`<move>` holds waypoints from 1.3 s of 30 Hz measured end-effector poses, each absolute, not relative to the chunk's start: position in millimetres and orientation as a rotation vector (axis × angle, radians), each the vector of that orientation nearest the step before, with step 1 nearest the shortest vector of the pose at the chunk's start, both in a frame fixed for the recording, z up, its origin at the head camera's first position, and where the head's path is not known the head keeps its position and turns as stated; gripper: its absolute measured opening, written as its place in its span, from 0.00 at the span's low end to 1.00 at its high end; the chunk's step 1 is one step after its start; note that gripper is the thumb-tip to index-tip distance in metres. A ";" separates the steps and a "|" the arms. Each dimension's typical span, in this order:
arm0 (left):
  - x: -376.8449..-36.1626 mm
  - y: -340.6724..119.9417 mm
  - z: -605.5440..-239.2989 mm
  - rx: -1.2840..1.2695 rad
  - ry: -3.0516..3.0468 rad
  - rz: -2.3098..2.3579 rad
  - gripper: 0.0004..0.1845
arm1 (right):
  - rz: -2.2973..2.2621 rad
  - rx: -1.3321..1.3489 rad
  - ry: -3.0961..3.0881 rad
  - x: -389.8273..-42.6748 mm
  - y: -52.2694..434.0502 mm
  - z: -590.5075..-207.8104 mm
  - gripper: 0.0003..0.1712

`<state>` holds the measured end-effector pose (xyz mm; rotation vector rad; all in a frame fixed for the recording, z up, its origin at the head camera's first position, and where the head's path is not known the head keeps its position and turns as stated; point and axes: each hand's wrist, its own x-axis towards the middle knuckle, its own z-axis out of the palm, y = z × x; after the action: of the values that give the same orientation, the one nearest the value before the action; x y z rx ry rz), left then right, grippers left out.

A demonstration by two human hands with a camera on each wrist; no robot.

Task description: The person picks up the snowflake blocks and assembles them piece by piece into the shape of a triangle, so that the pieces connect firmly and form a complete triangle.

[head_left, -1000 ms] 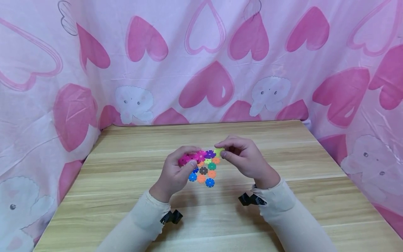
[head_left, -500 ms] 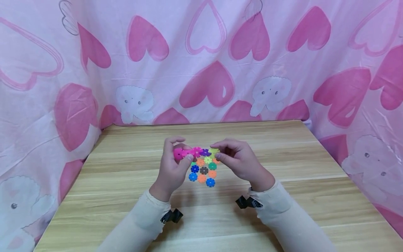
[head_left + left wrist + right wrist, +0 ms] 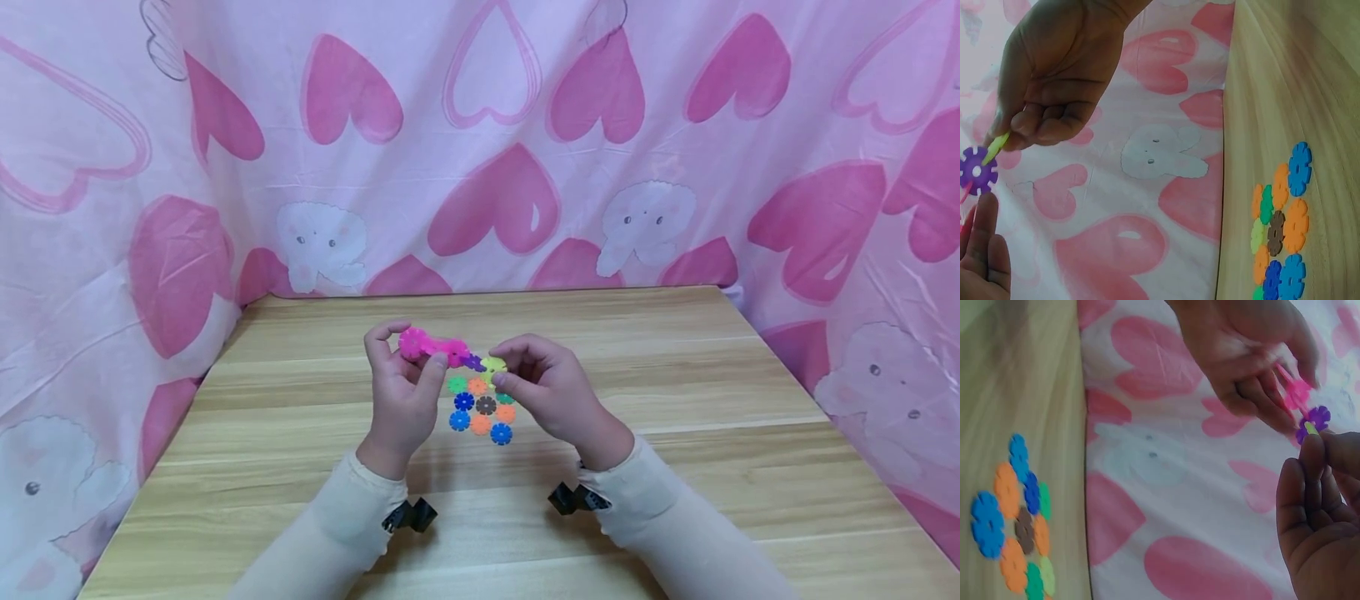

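Observation:
My left hand [image 3: 408, 357] pinches a short chain of pink snowflake discs [image 3: 429, 345] above the table. A purple disc [image 3: 474, 362] sits at the chain's right end. My right hand [image 3: 504, 368] pinches a yellow-green disc [image 3: 492, 366] against that purple disc. The left wrist view shows the yellow-green disc [image 3: 996, 144] edge-on beside the purple disc [image 3: 977, 170]. In the right wrist view the pink disc [image 3: 1297, 394] and purple disc [image 3: 1318, 417] lie between both hands. Below them, several loose coloured discs [image 3: 482, 408] lie flat in a cluster on the wooden table [image 3: 675, 375].
A pink cloth with hearts and elephants [image 3: 495, 167] hangs close behind and on both sides of the table. The loose discs [image 3: 1279, 225] lie near the table's middle. Black wrist straps [image 3: 408, 515] hang under both cream sleeves.
Both hands have moved left and a little up. The pink chain now stands higher over the loose discs, and the right hand has followed it with the yellow-green disc.

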<state>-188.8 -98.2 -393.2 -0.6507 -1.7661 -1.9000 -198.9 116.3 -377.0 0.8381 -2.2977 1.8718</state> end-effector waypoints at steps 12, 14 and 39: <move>-187.0 -93.5 -392.6 -0.756 -1.726 -1.883 0.34 | 2.251 0.800 -2.216 -182.3 87.6 -388.8 0.14; -186.5 -92.0 -392.5 -0.767 -1.725 -1.894 0.34 | 2.247 0.828 -2.221 -181.7 85.7 -391.2 0.14; -186.6 -89.7 -398.1 -0.746 -1.860 -1.821 0.28 | 1.682 0.295 -2.668 -250.5 135.1 -419.8 0.15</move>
<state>-186.6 -89.7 -398.1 -0.7463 -1.8598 -1.8211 -250.5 135.1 -419.8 0.2949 -2.6676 1.6825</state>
